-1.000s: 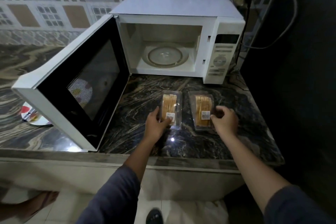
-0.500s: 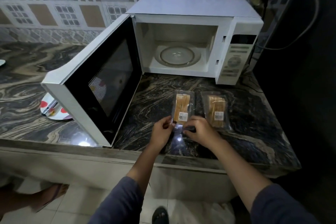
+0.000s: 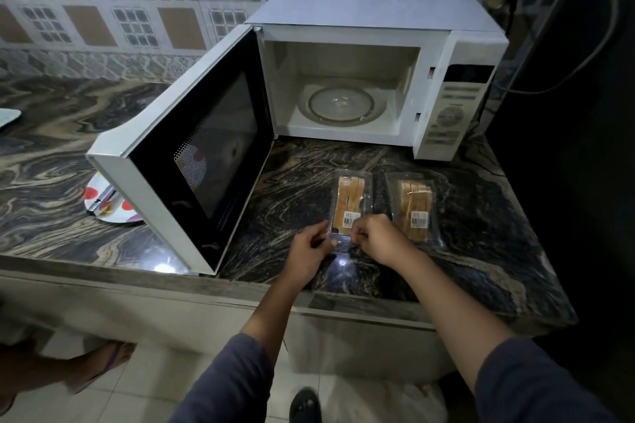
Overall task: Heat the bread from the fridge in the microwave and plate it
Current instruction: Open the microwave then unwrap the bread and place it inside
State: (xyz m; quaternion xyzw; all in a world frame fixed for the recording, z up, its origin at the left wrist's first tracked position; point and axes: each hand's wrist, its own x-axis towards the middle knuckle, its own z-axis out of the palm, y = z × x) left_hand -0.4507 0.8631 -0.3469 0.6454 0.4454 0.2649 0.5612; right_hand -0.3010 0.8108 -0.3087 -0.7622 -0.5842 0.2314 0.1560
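At the left of the frame a spotted plate (image 3: 109, 204) lies on the marbled surface (image 3: 51, 161), partly hidden behind the open microwave door (image 3: 192, 154). The white microwave (image 3: 374, 75) stands in the upper middle, its glass turntable (image 3: 341, 103) bare. Below it, the left hand (image 3: 309, 249) and right hand (image 3: 379, 238) each pinch a near corner of the left bread pack (image 3: 350, 204), a narrow grip. The right bread pack (image 3: 415, 208) lies just beside it, untouched.

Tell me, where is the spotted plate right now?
In the head view the spotted plate lies on the counter at left, partly hidden behind the open microwave door, far from both bread packs.
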